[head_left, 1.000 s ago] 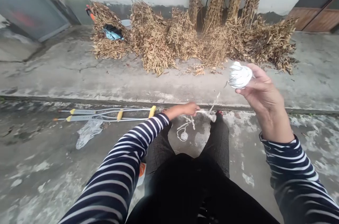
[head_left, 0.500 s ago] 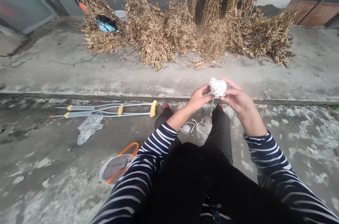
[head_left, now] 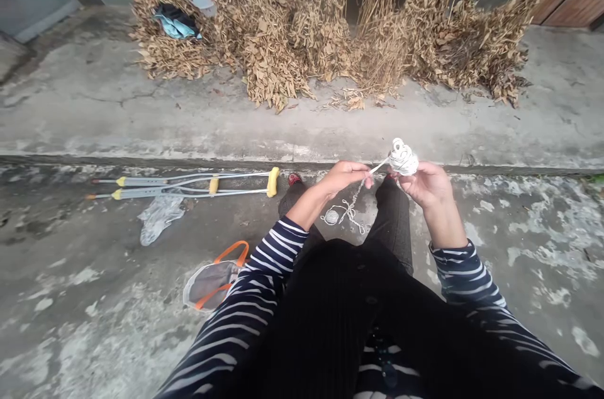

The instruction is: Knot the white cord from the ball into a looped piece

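My right hand [head_left: 427,185] is closed on a ball of white cord [head_left: 404,158], holding it up in front of me. To its left, my left hand [head_left: 346,176] pinches the strand of cord [head_left: 379,167], which runs taut to the ball. Below the left hand the cord hangs down to the ground between my feet. There it lies in loose loops [head_left: 349,213] beside a smaller white ball [head_left: 331,217].
A pair of crutches [head_left: 198,185] lies on the ground to the left, near a clear plastic bag [head_left: 160,218]. A bag with orange handles [head_left: 210,286] is closer to me. Dried plant bundles [head_left: 278,40] line the wall beyond a low concrete step [head_left: 212,128].
Both hands were at the ball; my left hand has moved left and down, drawing a strand taut. The right hand still holds the ball. The view has tilted slightly downward.
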The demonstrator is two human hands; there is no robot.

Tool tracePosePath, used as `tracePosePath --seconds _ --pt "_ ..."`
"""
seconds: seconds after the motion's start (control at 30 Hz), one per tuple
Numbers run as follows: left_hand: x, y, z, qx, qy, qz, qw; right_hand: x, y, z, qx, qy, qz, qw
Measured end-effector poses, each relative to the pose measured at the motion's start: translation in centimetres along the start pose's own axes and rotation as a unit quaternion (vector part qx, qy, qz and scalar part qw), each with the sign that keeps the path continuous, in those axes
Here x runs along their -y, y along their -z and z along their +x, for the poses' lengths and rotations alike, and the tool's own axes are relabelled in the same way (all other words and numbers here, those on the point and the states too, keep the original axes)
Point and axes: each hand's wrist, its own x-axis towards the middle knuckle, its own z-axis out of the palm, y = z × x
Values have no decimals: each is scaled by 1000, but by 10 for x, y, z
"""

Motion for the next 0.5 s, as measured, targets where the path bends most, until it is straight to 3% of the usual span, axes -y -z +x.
tracePosePath --seconds 0.27,0.4,0.5 --pt "35 16 -1 31 51 -1 998 10 -11 -8 5 64 -71 995" --pt "60 28 1 29 71 -18 997 32 -27 -13 -1 106 -105 989" --pt "89 47 -3 12 80 -20 997 55 -46 -18 -7 160 -115 980"
